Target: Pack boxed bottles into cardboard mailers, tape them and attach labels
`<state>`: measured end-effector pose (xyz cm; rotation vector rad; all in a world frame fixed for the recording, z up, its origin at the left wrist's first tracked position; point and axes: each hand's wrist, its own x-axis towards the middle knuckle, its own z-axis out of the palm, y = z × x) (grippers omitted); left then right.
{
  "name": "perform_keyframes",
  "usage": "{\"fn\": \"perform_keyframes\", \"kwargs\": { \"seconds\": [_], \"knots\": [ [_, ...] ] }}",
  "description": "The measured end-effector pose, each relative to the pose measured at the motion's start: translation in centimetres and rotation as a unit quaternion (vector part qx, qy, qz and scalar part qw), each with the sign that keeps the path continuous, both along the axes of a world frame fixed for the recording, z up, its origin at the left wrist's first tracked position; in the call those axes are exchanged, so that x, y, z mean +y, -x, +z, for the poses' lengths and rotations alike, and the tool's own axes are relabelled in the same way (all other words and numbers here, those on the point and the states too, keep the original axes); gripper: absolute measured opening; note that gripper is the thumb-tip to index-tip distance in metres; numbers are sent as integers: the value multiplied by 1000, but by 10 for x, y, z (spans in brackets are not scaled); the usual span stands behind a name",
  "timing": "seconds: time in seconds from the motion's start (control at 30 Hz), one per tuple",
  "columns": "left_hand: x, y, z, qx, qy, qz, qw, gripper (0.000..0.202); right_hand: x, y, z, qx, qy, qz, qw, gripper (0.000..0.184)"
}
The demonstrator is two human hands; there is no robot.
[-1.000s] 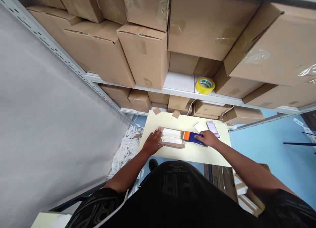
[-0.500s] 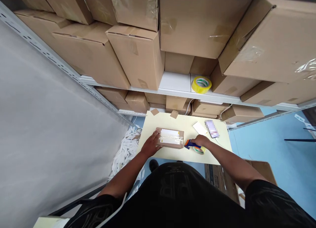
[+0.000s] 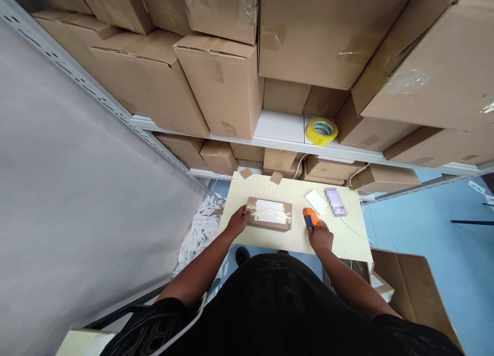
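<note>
On the cream table lies a small brown cardboard box (image 3: 270, 223) with a white label (image 3: 264, 206) on top and a shiny strip of clear tape running lengthwise across it. My left hand (image 3: 238, 223) is closed at the box's left end, with its fingertips on the edge by the tape. To the right of the box, my right hand (image 3: 321, 238) grips an orange and blue tape dispenser (image 3: 312, 219), held apart from the box. The hand partly hides the dispenser and its roll.
Behind the dispenser lie a white card (image 3: 315, 201) and a phone (image 3: 335, 201) with a cable. Cardboard scraps (image 3: 276, 177) sit at the table's back edge. Shelves of boxes rise beyond, with a yellow tape roll (image 3: 321, 131). White strips (image 3: 193, 237) heap on the floor at left.
My right hand has drawn the tape dispenser away from the box's right end and turned it upward. My left hand has shifted from the box's top to its left edge.
</note>
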<state>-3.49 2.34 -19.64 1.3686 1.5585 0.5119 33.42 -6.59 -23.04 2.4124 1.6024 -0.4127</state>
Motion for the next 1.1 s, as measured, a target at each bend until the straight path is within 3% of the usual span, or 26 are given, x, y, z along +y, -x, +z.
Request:
{"fn": "perform_keyframes", "kwargs": {
  "seconds": [0.1, 0.2, 0.33, 0.4, 0.53, 0.67, 0.87, 0.97, 1.1],
  "knots": [
    [7, 3, 3, 1, 10, -5, 1000, 50, 7, 10, 7, 9, -56, -19, 998, 48],
    [13, 3, 1, 1, 14, -20, 1000, 53, 22, 28, 21, 119, -107, -23, 987, 52],
    [18, -1, 1, 12, 18, -44, 999, 51, 49, 60, 38, 362, -53, -109, 924, 61],
    [14, -1, 2, 9, 21, -46, 999, 47, 56, 71, 42, 410, -26, -126, 903, 56],
    [-10, 0, -1, -49, 13, -29, 998, 47, 49, 76, 40, 410, -71, -116, 902, 37],
    [-34, -7, -16, -148, -12, -8, 989, 73, 29, 73, 24, 439, -112, -92, 887, 57],
    [-39, -14, -34, -50, -12, -6, 999, 76, 16, 75, 0, 410, -100, -40, 906, 70],
    [-38, -7, -34, -19, -21, -19, 999, 73, 8, 58, -4, 345, -129, 8, 930, 61],
    [-42, 4, -23, 53, -98, 1, 994, 59, -2, 21, -8, 164, -165, -57, 971, 50]
  ]
}}
